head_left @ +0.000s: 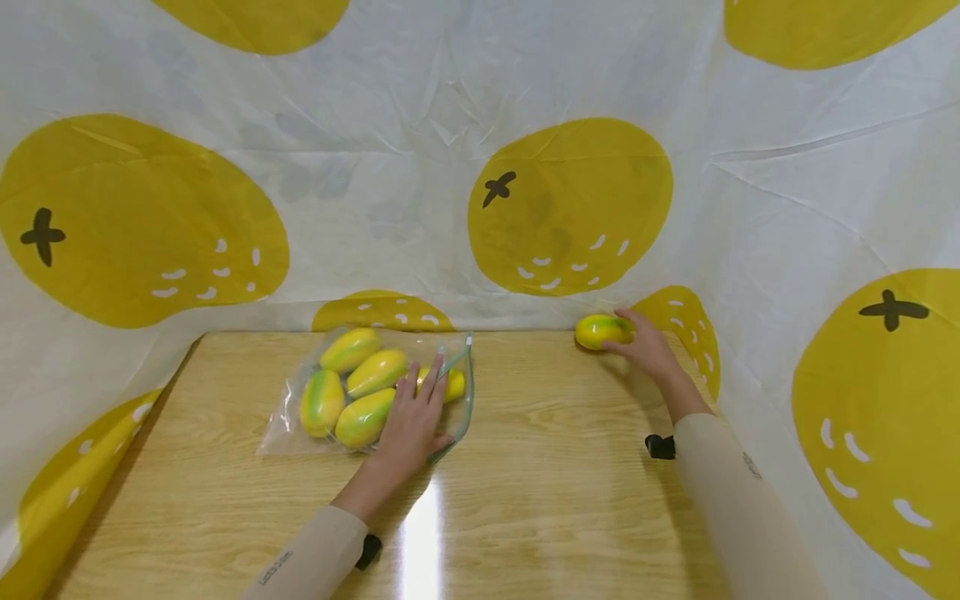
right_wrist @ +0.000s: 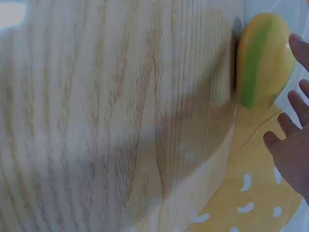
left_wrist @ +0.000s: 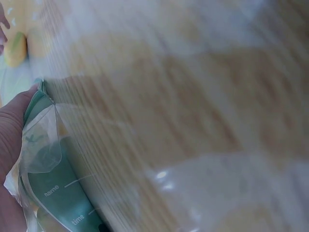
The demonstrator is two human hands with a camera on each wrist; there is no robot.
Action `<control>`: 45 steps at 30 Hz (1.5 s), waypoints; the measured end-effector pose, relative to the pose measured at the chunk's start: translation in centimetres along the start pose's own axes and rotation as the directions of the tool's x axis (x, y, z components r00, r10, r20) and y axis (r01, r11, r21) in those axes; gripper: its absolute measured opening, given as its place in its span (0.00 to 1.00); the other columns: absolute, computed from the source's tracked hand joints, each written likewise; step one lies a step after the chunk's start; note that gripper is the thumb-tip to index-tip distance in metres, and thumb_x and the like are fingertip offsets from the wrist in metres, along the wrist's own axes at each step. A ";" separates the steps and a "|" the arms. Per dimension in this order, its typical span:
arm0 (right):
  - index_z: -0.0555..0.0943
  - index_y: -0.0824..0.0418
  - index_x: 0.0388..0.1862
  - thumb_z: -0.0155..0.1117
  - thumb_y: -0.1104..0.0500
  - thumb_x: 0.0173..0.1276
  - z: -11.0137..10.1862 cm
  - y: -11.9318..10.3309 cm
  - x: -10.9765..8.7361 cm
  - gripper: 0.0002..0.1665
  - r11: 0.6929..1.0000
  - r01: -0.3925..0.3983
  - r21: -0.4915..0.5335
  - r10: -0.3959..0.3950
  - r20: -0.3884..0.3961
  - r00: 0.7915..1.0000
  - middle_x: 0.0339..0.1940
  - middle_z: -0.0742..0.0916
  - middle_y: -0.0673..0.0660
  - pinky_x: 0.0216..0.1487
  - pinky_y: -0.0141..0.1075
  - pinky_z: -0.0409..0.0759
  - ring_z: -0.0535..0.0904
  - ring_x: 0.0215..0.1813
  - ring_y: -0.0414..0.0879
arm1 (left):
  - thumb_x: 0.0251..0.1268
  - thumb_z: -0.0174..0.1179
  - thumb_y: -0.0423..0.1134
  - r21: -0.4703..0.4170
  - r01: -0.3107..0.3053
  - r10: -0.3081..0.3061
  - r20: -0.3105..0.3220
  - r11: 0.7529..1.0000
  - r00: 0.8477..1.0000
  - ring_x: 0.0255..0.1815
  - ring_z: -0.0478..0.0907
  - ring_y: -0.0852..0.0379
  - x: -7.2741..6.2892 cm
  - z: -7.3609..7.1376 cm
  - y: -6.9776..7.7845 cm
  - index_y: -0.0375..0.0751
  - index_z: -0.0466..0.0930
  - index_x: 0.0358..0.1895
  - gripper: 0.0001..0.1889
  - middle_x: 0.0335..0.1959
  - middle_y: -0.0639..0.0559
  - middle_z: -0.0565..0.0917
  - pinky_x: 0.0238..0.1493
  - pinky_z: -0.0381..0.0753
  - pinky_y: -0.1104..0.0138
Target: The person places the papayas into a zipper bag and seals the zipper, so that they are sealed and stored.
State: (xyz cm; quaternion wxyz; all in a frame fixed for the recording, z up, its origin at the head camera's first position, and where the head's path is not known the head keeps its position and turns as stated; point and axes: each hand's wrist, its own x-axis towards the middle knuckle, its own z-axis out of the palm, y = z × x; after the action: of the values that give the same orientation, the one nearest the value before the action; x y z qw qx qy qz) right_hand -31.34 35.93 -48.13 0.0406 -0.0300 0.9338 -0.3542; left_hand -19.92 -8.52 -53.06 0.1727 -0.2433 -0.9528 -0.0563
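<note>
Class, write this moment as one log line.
left hand: resting on clear bag | bag: five yellow-green fruits visible inside | right hand: at lone fruit, spread open | lone fruit: at table's far edge

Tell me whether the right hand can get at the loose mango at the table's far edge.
Yes, most likely: the right hand is right at the loose mango, and nothing seems to stand between; the bag lies well off to the left.
</note>
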 end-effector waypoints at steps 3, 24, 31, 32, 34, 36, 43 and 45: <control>0.51 0.63 0.85 0.70 0.50 0.72 -0.1 0.7 0.5 0.53 1.000 -0.004 -0.028 0.005 0.052 0.999 0.85 0.55 0.70 0.79 0.68 0.49 0.47 0.84 0.72 | 0.38 0.83 0.62 0.000 -0.006 0.006 -0.005 1.000 1.000 0.78 0.61 0.28 0.0 -0.1 0.0 0.33 0.62 0.77 0.63 0.84 0.38 0.55 0.72 0.70 0.40; 0.58 0.72 0.74 0.67 0.54 0.75 1.6 2.3 0.6 0.41 0.999 -0.036 0.018 0.035 0.031 0.999 0.72 0.69 0.76 0.74 0.64 0.62 0.64 0.74 0.71 | 0.37 0.83 0.63 0.000 -0.012 0.012 -0.021 1.000 1.000 0.78 0.61 0.30 -0.3 0.3 0.0 0.32 0.58 0.79 0.66 0.85 0.39 0.53 0.71 0.72 0.40; 0.59 0.68 0.79 0.66 0.52 0.76 2.4 2.3 0.3 0.43 1.000 0.000 0.026 0.000 0.019 1.000 0.74 0.69 0.74 0.71 0.63 0.69 0.68 0.71 0.70 | 0.35 0.84 0.62 0.011 -0.019 0.020 -0.054 1.000 0.998 0.77 0.63 0.29 -0.2 0.3 -0.2 0.32 0.63 0.76 0.64 0.84 0.38 0.56 0.70 0.72 0.40; 0.59 0.68 0.80 0.66 0.51 0.76 2.5 2.2 0.1 0.43 1.000 0.007 0.025 -0.007 0.017 1.000 0.74 0.69 0.74 0.69 0.62 0.70 0.69 0.70 0.69 | 0.35 0.84 0.62 0.013 -0.021 0.021 -0.055 1.000 0.998 0.77 0.64 0.29 -0.2 0.3 -0.2 0.32 0.63 0.76 0.64 0.84 0.38 0.56 0.70 0.73 0.40; 0.58 0.67 0.80 0.66 0.50 0.76 2.5 2.0 -0.4 0.44 0.999 0.019 0.034 -0.019 0.014 1.000 0.75 0.69 0.74 0.65 0.60 0.73 0.71 0.67 0.68 | 0.35 0.85 0.62 0.014 -0.022 0.023 -0.056 1.000 0.998 0.76 0.64 0.28 -0.2 0.3 -0.3 0.32 0.64 0.75 0.63 0.84 0.38 0.56 0.70 0.73 0.39; 0.59 0.67 0.80 0.65 0.50 0.76 2.5 1.6 -0.9 0.44 0.998 0.039 0.045 -0.040 0.012 0.999 0.75 0.70 0.73 0.62 0.57 0.75 0.72 0.66 0.66 | 0.36 0.84 0.62 0.018 -0.021 0.022 -0.052 1.000 0.998 0.76 0.64 0.28 0.0 0.2 -0.3 0.33 0.64 0.75 0.63 0.84 0.38 0.56 0.70 0.73 0.40; 0.63 0.66 0.79 0.66 0.51 0.75 3.0 0.2 -2.9 0.41 0.988 0.131 0.076 -0.133 0.021 0.991 0.73 0.74 0.69 0.59 0.45 0.79 0.73 0.66 0.61 | 0.38 0.84 0.62 0.008 -0.013 0.013 -0.026 1.000 1.000 0.77 0.63 0.28 0.0 -0.1 -0.2 0.33 0.62 0.76 0.63 0.84 0.38 0.54 0.70 0.72 0.39; 0.63 0.65 0.79 0.67 0.51 0.75 3.3 -0.2 -3.6 0.41 0.987 0.139 0.086 -0.142 0.033 0.989 0.73 0.74 0.68 0.59 0.43 0.81 0.75 0.66 0.61 | 0.38 0.84 0.62 0.007 -0.013 0.013 -0.023 1.000 1.000 0.77 0.63 0.28 -0.1 -0.1 -0.1 0.33 0.63 0.77 0.63 0.84 0.38 0.55 0.71 0.72 0.39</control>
State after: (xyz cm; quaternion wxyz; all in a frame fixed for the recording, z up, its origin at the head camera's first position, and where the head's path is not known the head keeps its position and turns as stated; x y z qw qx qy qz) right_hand -27.48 33.86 -50.26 0.0350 -0.1009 0.9127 -0.3944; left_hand -19.84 -8.69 -53.05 0.1847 -0.2483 -0.9493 -0.0548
